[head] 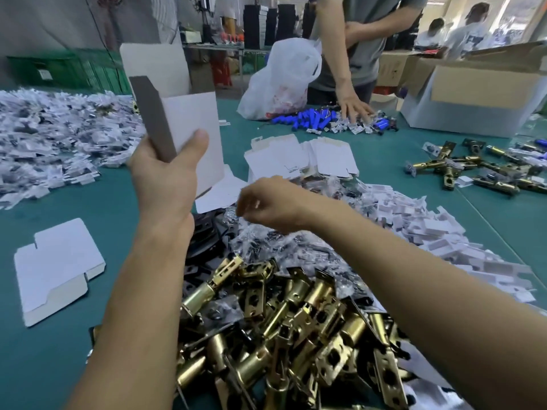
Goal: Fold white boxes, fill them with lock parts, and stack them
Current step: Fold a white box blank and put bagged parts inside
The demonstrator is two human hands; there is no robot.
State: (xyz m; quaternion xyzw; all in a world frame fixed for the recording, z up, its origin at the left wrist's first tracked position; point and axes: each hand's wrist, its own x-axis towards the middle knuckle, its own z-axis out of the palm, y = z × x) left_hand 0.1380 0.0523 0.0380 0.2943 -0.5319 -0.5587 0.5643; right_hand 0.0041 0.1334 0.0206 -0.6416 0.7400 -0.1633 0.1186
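The left hand (165,170) is gripping an upright, open white box (189,125) above the table (88,202); the right hand (266,208), blurred, fingers curled, is hovering over bagged parts (266,241) near brass latches (296,321) at the near edge.

1. The left hand (165,170) holds an opened white box (189,125) upright above the green table (59,350), thumb across its front face.
2. The right hand (266,205) hovers, blurred, over small clear bags (266,247).
3. Brass latches (290,321) are heaped at the table's near edge.
4. A flat white box (56,267) lies near the left edge.
5. Another person's hand (352,106) rests among blue parts (313,118) at the far edge.
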